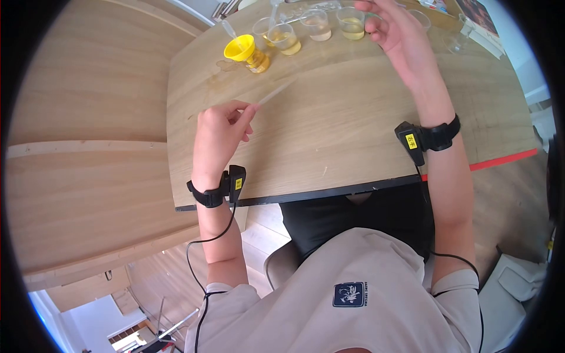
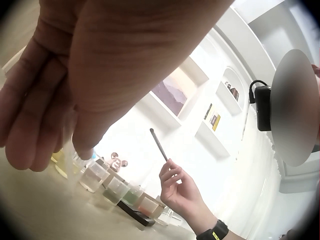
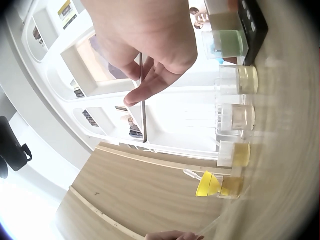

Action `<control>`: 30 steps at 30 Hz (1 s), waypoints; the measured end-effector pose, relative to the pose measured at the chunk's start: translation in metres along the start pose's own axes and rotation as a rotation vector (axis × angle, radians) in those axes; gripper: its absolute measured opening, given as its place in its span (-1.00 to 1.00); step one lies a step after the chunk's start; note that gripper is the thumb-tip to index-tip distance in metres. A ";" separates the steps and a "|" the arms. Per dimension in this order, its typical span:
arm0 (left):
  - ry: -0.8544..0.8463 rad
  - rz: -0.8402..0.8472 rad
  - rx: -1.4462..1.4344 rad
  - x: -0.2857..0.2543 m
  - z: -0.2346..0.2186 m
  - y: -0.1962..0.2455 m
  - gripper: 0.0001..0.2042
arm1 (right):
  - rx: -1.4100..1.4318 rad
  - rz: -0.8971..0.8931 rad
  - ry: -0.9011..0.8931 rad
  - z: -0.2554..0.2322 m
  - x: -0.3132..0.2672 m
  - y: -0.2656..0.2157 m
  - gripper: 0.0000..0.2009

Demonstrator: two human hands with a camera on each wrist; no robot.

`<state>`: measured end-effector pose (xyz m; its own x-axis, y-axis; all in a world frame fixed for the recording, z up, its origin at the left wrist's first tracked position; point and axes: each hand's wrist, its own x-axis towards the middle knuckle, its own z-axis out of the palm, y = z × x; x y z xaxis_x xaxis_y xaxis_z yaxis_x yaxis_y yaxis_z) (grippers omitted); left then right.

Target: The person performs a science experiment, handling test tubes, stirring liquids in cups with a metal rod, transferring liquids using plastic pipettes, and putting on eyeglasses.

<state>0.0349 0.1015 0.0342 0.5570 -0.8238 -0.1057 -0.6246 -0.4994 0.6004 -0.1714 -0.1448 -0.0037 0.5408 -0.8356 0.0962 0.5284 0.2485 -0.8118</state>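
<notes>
In the head view my left hand [image 1: 223,129] pinches a thin translucent stick or pipette [image 1: 274,94] between thumb and fingers, pointing over the tabletop. My right hand [image 1: 406,50] is raised near the cups at the far side. Both wrist views show a slim dark rod [image 2: 159,146] [image 3: 144,117] pinched in the right hand's fingers [image 3: 136,94]. Beyond the left hand, a yellow funnel [image 1: 239,48] [image 3: 205,184] sits on a small jar of amber liquid [image 1: 258,62], with a pipette [image 1: 228,28] in the funnel.
Clear cups with pale yellow [image 1: 352,29], pinkish [image 1: 318,29] and amber [image 1: 287,44] liquid stand in a row along the back. In the right wrist view, a green-liquid cup [image 3: 231,44] stands beside a black device [image 3: 254,30]. A wet patch [image 1: 226,66] lies by the jar.
</notes>
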 end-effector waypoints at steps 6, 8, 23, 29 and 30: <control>0.253 0.167 -0.209 -0.008 -0.006 0.000 -0.85 | -0.015 0.005 -0.004 0.002 -0.003 -0.001 -0.81; 0.302 0.294 -0.403 -0.008 -0.003 -0.005 -0.82 | -0.026 -0.003 -0.017 0.005 -0.004 -0.002 -0.82; 0.470 0.378 -0.916 0.011 0.026 -0.038 -0.80 | -0.706 -0.122 -0.189 0.036 -0.005 -0.001 -0.67; 0.492 0.364 -0.989 0.007 0.014 -0.035 -0.79 | -0.829 -0.170 -0.225 0.051 -0.002 -0.002 -0.69; 0.491 0.363 -0.992 0.006 0.013 -0.035 -0.79 | -0.863 -0.151 -0.248 0.051 -0.001 0.000 -0.70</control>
<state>0.0532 0.1104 0.0017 0.7210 -0.5745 0.3874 -0.2096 0.3522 0.9122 -0.1388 -0.1186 0.0258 0.6837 -0.6753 0.2767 -0.0142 -0.3914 -0.9201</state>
